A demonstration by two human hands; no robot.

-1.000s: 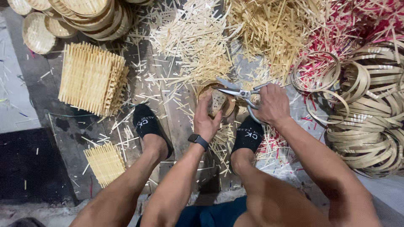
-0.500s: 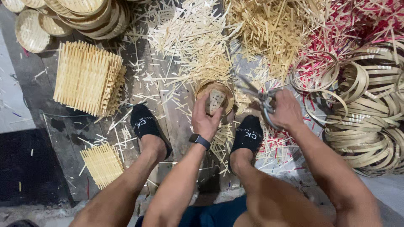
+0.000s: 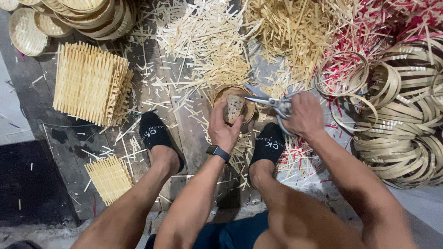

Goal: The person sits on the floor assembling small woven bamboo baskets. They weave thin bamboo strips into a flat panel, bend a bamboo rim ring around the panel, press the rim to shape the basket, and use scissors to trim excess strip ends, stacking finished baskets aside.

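Basket (image 3: 233,108), small and round, sits between your feet, just past the toes of your right sock (image 3: 269,144). Your left hand (image 3: 224,129) is curled around it from 6 o'clock, fingers wrapped on its rim and thumb pressed into the woven bottom. Your right hand (image 3: 302,115) is closed through the handles of the scissors (image 3: 270,100), which lie level at the basket's 3 o'clock. Their blades are parted, tips pointing toward 9 o'clock and reaching over the basket's rim; whether they touch it you cannot tell.

A dark watch (image 3: 218,152) rides on your left wrist. Your left sock (image 3: 154,133) rests on the floor (image 3: 69,143) at 9 o'clock of the basket. Beyond it, a square stack of woven mats (image 3: 87,85) stands at 10 o'clock, and a smaller mat (image 3: 110,177) lies at 8 o'clock. Loose bamboo slivers (image 3: 207,41) litter the floor at 12 o'clock. Coiled bamboo hoops (image 3: 401,115) pile up at 3 o'clock, with pink-dyed strips (image 3: 369,32) above them. Finished round baskets (image 3: 87,14) are stacked at 11 o'clock.
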